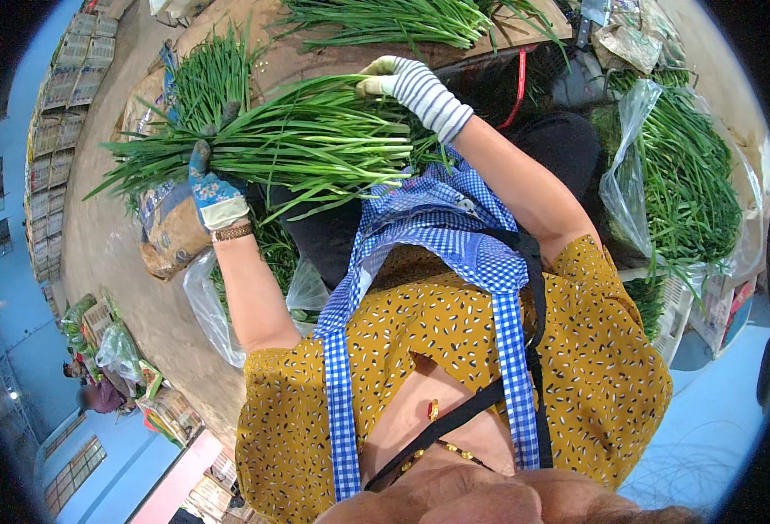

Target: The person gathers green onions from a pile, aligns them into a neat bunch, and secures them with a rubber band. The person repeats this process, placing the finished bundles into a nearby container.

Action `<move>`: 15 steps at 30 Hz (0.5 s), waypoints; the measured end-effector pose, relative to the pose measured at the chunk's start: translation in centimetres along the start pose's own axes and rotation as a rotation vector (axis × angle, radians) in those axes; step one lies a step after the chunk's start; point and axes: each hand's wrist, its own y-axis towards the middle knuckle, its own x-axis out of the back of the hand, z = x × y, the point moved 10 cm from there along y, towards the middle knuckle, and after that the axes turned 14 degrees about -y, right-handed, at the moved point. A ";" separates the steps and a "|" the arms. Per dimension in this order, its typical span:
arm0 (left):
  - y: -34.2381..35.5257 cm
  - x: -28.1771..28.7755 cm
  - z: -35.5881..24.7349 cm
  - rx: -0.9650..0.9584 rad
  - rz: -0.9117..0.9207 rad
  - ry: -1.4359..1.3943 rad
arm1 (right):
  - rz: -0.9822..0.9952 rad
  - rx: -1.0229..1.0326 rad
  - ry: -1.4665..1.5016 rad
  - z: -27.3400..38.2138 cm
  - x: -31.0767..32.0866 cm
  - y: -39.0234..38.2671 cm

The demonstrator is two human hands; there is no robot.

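A large bunch of green chives (306, 140) lies sideways above my lap, leaf tips to the left and pale cut stem ends to the right. My left hand (215, 188), in a blue patterned glove, grips the bunch toward its leafy end; the thumb shows, and leaves hide part of the fingers. In a striped white glove, my right hand (411, 92) is at the upper edge of the bunch near the stems. Its fingers are bent together, and what they pinch, if anything, is too small to make out.
More chives (385, 22) lie on the brown board (298, 59) ahead, and another bundle (215, 79) rests at its left. To the right, a clear plastic bag (629, 157) partly wraps a big heap of chives (690, 183). Stacked crates (62, 113) line the far left.
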 end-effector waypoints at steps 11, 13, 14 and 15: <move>-1.6 -0.3 0.1 0.040 -0.033 -0.029 | -0.174 -0.075 -0.873 -4.8 6.2 -3.4; -1.2 1.4 -1.2 0.070 -0.008 -0.193 | 0.287 -0.208 -1.130 -10.3 4.9 -3.5; -1.2 1.0 -1.0 0.147 0.097 -0.306 | 0.528 -0.247 -1.161 -11.4 3.3 -4.5; -0.8 2.4 -1.9 0.051 0.032 -0.241 | 0.461 -0.230 -1.045 -9.7 3.7 -5.4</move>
